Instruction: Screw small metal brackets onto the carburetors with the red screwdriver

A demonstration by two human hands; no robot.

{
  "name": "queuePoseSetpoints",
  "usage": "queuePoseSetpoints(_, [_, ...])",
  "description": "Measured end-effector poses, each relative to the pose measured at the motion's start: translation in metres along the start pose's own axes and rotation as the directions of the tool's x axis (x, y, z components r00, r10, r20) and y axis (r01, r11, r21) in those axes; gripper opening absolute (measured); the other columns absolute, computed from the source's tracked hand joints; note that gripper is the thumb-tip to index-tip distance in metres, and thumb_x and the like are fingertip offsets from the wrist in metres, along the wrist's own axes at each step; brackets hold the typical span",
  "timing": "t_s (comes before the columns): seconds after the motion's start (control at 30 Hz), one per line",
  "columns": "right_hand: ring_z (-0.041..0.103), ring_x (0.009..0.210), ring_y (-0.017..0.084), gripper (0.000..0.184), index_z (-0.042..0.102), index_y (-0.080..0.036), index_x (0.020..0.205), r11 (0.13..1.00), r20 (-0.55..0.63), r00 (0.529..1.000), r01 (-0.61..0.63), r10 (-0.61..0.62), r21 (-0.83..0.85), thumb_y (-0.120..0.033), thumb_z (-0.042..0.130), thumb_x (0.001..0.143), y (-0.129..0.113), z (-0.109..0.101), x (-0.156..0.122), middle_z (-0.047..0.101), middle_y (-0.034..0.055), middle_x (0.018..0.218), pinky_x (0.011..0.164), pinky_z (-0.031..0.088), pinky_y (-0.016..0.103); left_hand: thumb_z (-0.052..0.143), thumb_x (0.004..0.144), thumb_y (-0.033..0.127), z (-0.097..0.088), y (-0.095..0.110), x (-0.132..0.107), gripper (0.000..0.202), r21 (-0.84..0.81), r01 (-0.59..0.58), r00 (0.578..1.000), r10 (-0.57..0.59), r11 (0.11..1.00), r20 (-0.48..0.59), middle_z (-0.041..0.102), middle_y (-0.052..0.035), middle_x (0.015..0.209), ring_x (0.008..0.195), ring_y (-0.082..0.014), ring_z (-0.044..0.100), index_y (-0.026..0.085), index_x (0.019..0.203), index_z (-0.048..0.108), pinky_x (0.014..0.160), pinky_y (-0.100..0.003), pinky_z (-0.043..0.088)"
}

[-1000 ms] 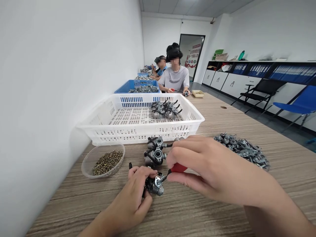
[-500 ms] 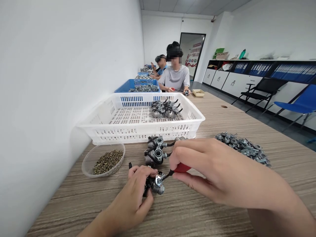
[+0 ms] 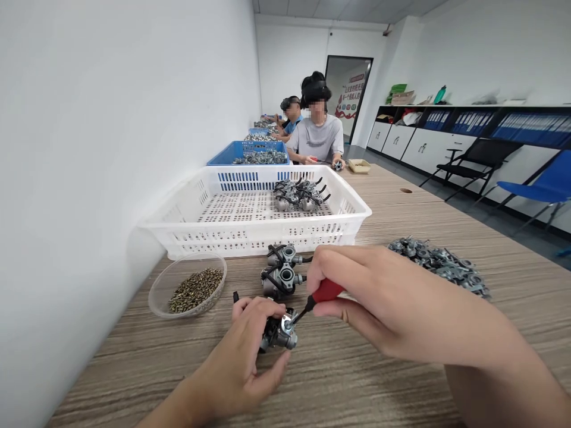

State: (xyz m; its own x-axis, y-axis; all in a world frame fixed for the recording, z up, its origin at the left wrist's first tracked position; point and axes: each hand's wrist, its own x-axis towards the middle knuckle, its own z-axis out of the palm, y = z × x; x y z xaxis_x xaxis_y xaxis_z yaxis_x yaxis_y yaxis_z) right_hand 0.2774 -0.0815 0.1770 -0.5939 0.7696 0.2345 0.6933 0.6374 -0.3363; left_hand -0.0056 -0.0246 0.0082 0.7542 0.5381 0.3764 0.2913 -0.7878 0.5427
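Trainee: Where is the carburetor (image 3: 284,339) sitting, and how is it being held?

Instructor: It is resting on the wood-grain surface (image 3: 339,398), just in front of two similar carburetors (image 3: 283,279). The left grip (image 3: 243,351) is curling its fingers over the body and steadying it. The thumb is lying along the near side; I am not able to tell whether it is bearing on the metal.

Trainee: What is the right grip (image 3: 361,297) doing?

Instructor: It is clasping the red handle of the screwdriver (image 3: 328,291). The shaft is slanting down to the bright flange plate (image 3: 286,323); the exact seating of the tip is showing too small to tell.

Trainee: How are you rating the carburetor for handling?

Instructor: I am treating it as compact, dense and stiff, fairly heavy for its size. The smooth metal is probably offering little friction, and the uneven underside is likely inviting rocking or twisting under driver torque.

Trainee: Where am I taking hold?

Instructor: You are spanning the solid casting, fingers over the top and thumb opposing, clear of the plate. You are avoiding the black hose (image 3: 236,297) beyond the fingers: I am judging it soft and likely to flex.
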Motion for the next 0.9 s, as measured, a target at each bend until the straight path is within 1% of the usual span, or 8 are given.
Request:
queuePoseSetpoints(0.13, [0.060,0.079,0.020,0.019,0.058,-0.022,0.111,0.992,-0.051,0.998,-0.031,0.025,-0.119,-0.038,0.059,0.121,0.004,0.003,0.003,0.070,0.0009,0.100,0.065,0.033,0.034,0.070,0.111,0.026,0.004,-0.004,0.000,0.041,-0.023,0.048,0.999,-0.048,0.999,0.017,0.070,-0.0058,0.135,0.125,-0.0328,0.064,0.033,0.144,0.046,0.119,-0.056,0.034])
queuePoseSetpoints(0.3, [0.050,0.062,0.017,0.037,0.054,-0.023,0.098,0.952,-0.149,0.989,-0.022,-0.025,-0.304,-0.051,0.058,0.121,0.005,0.007,0.005,0.064,-0.0033,0.078,0.059,0.020,0.035,0.066,0.115,0.028,0.007,-0.005,-0.001,0.031,-0.024,0.095,0.995,-0.095,0.995,0.018,0.072,-0.0047,0.132,0.125,-0.0325,0.064,0.033,0.142,0.052,0.120,-0.056,0.028])
queuePoseSetpoints(0.43, [0.048,0.059,0.016,0.042,0.052,-0.024,0.096,0.952,-0.158,0.986,-0.002,-0.048,-0.305,-0.057,0.053,0.123,-0.001,0.008,0.004,0.062,-0.0059,0.075,0.057,0.021,0.035,0.063,0.117,0.028,0.006,-0.002,-0.001,0.028,-0.024,0.101,0.994,-0.100,0.995,0.036,0.073,-0.0047,0.133,0.125,-0.0320,0.065,0.033,0.143,0.051,0.121,-0.057,0.026])
queuePoseSetpoints(0.5, [0.057,0.072,0.017,0.032,0.056,-0.024,0.106,0.968,-0.128,0.992,-0.023,-0.010,-0.252,-0.052,0.056,0.122,-0.003,0.005,0.000,0.069,-0.0028,0.092,0.061,0.032,0.034,0.063,0.117,0.028,0.006,-0.002,-0.001,0.030,-0.017,0.091,0.996,-0.091,0.996,0.027,0.073,-0.0047,0.134,0.126,-0.0319,0.065,0.033,0.143,0.051,0.121,-0.056,0.026])
queuePoseSetpoints(0.57, [0.065,0.091,0.019,0.015,0.058,-0.024,0.125,0.988,-0.072,0.997,-0.045,0.034,-0.149,-0.038,0.059,0.121,-0.004,0.001,-0.004,0.071,0.0009,0.115,0.074,0.044,0.033,0.065,0.116,0.027,0.008,-0.003,-0.002,0.032,-0.006,0.081,0.997,-0.081,0.997,0.003,0.073,-0.0044,0.135,0.127,-0.0318,0.066,0.034,0.144,0.050,0.121,-0.055,0.026])
queuePoseSetpoints(0.63, [0.067,0.100,0.019,0.016,0.056,-0.026,0.135,0.997,-0.008,0.999,-0.053,0.053,-0.055,-0.025,0.056,0.119,-0.003,-0.003,-0.007,0.070,0.0018,0.125,0.083,0.048,0.034,0.067,0.115,0.027,0.010,-0.005,-0.002,0.034,0.003,0.076,0.997,-0.076,0.997,-0.016,0.073,-0.0039,0.136,0.127,-0.0316,0.066,0.034,0.144,0.051,0.122,-0.055,0.025])
queuePoseSetpoints(0.77, [0.062,0.085,0.020,0.007,0.057,-0.024,0.112,0.993,-0.004,0.998,-0.063,0.063,-0.099,-0.021,0.054,0.117,-0.002,-0.003,-0.003,0.070,0.0012,0.109,0.071,0.041,0.035,0.069,0.113,0.027,0.012,-0.006,-0.003,0.034,0.002,0.082,0.996,-0.082,0.997,-0.044,0.075,-0.0034,0.136,0.127,-0.0323,0.068,0.035,0.142,0.054,0.122,-0.054,0.027])
queuePoseSetpoints(0.9, [0.056,0.071,0.019,0.022,0.057,-0.023,0.102,0.962,-0.104,0.994,-0.048,0.020,-0.267,-0.037,0.062,0.119,-0.002,0.003,0.002,0.068,-0.0011,0.090,0.061,0.027,0.035,0.070,0.113,0.027,0.013,-0.005,-0.002,0.032,-0.007,0.090,0.994,-0.090,0.996,-0.062,0.076,-0.0035,0.133,0.125,-0.0321,0.069,0.034,0.140,0.055,0.120,-0.054,0.028])
